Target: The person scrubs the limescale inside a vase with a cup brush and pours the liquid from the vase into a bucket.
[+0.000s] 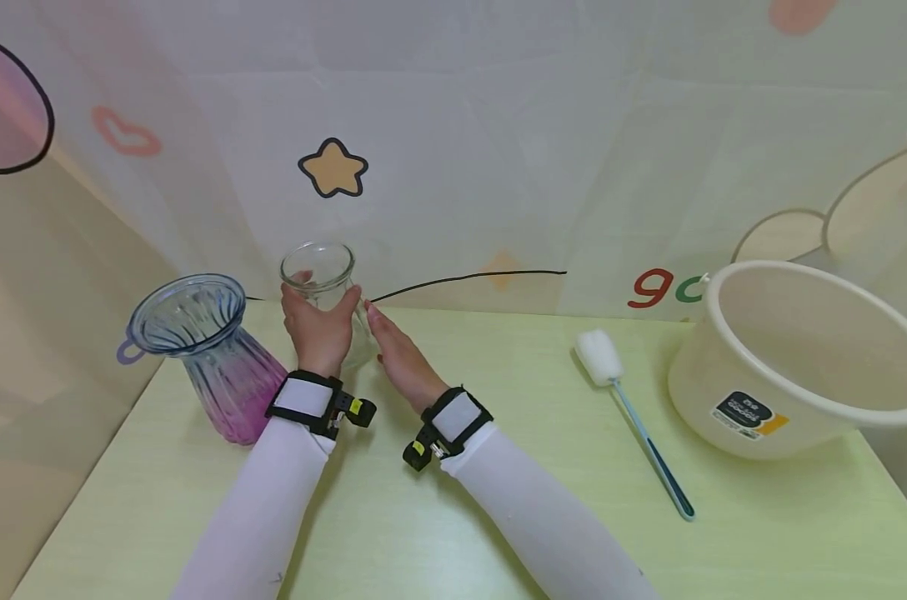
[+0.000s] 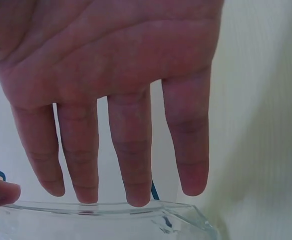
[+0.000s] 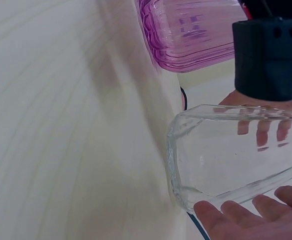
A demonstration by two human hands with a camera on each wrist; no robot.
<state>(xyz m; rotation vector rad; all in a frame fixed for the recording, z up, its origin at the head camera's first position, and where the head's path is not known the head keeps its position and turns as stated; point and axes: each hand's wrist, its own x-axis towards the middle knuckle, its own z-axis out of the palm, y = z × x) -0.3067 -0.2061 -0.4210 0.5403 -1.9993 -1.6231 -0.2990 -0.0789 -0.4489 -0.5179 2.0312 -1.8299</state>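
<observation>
A clear glass vase (image 1: 320, 268) stands toward the back left in the head view. My left hand (image 1: 320, 333) holds it just below the rim, thumb on the right side, other fingers round the left. In the left wrist view those fingers (image 2: 131, 160) look fairly straight, with the glass edge at their tips. My right hand (image 1: 408, 362) has its extended fingertips at the vase's right side. Seen from the right wrist, the base of the vase (image 3: 225, 155) is near the tabletop; whether it touches cannot be told.
A ribbed blue-to-pink vase (image 1: 228, 375) stands left of my left hand. Right of centre lies a sponge brush (image 1: 599, 357) with a blue handle. A cream bucket (image 1: 694, 375) occupies the table's (image 1: 513, 467) right side. A printed cloth (image 1: 483, 167) hangs along the back edge.
</observation>
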